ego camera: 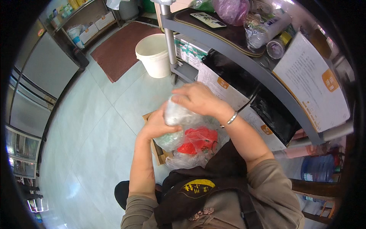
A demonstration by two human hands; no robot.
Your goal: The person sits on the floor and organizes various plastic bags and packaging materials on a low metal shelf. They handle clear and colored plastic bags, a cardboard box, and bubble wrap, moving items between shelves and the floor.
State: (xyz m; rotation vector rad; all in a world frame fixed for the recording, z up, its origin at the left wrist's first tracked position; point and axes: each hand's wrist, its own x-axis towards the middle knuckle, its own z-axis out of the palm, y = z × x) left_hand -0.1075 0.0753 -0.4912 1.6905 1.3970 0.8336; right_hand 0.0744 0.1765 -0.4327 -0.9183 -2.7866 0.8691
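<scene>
Between my two hands is a bundle of clear plastic (180, 113), blurred, so its contents cannot be told. My left hand (157, 123) cups it from the left and below. From above, my right hand (197, 98) grips its upper end; a silver bangle circles that wrist. Beneath the bundle sits a cardboard box (161, 156), largely covered by plastic bags. Among them a red plastic bag (200, 140) lies under clear film, and a crumpled clear bag (186, 160) rests nearest my body.
A grey shelf cart (217, 45) stands ahead on the right, holding a phone (208, 20), bagged items and a white carton (311, 83). Open cartons (220, 83) fill its lower shelf. Beside its leg is a white bucket (153, 57); a brown mat (123, 51) lies behind.
</scene>
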